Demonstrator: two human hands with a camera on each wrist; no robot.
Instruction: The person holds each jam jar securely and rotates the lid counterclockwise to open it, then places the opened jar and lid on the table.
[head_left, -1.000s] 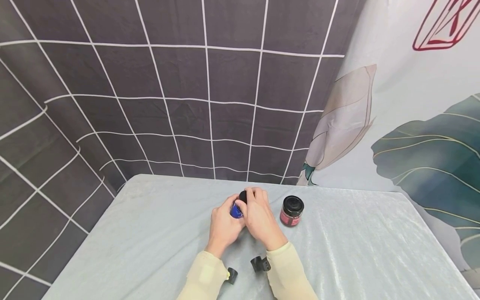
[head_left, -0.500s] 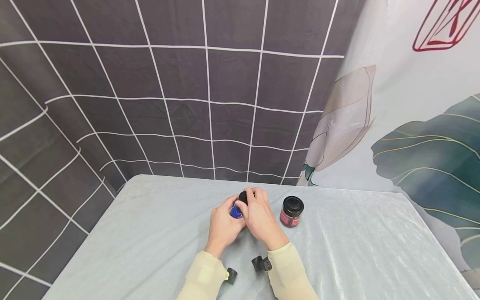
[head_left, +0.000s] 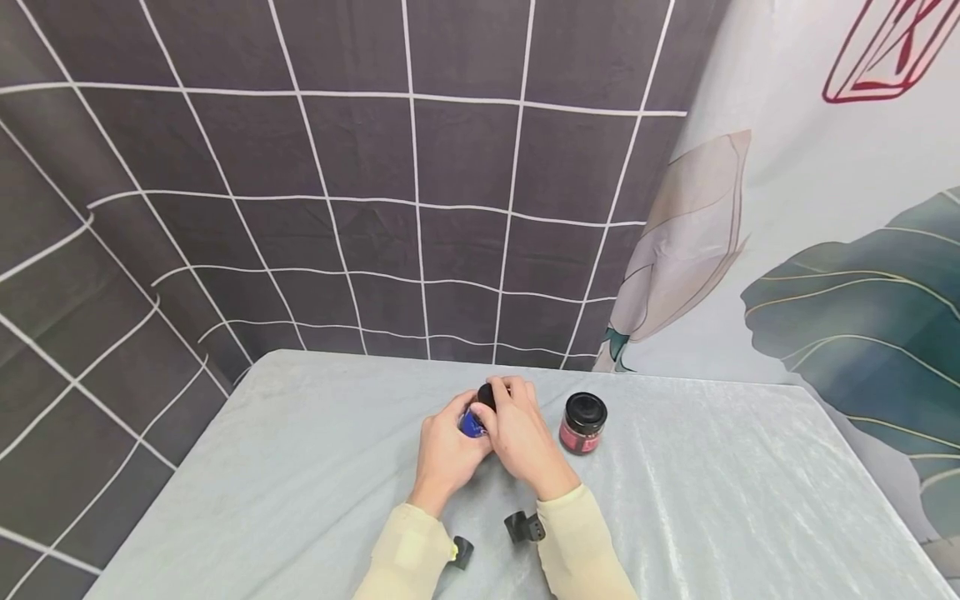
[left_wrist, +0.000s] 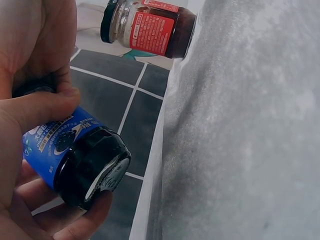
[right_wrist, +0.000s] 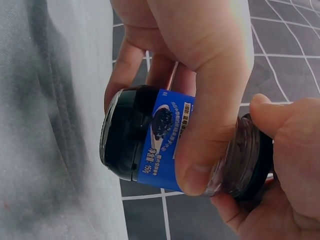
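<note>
A small glass jar with a blue label (head_left: 472, 423) is held between both hands, over the cloth-covered table. My left hand (head_left: 444, 450) grips its body, with the thumb across the label and fingertips under the base in the left wrist view. My right hand (head_left: 523, 437) grips the black lid (head_left: 487, 392) from above, thumb on the near side. Dark contents show through the jar's base (right_wrist: 131, 135) in the right wrist view, where the jar's base is close over the cloth. The lid sits on the jar's mouth, partly hidden by the fingers.
A second jar, with a red label and black lid (head_left: 582, 422), stands upright just right of the hands. Pale grey cloth (head_left: 300, 467) covers the table. Behind it hangs a dark grid-patterned curtain (head_left: 360, 275), with a white leaf-print curtain (head_left: 697, 333) at the right.
Both hands keep their hold on the blue-labelled jar in nearly the same place. My right wrist has shifted very slightly to the right.
</note>
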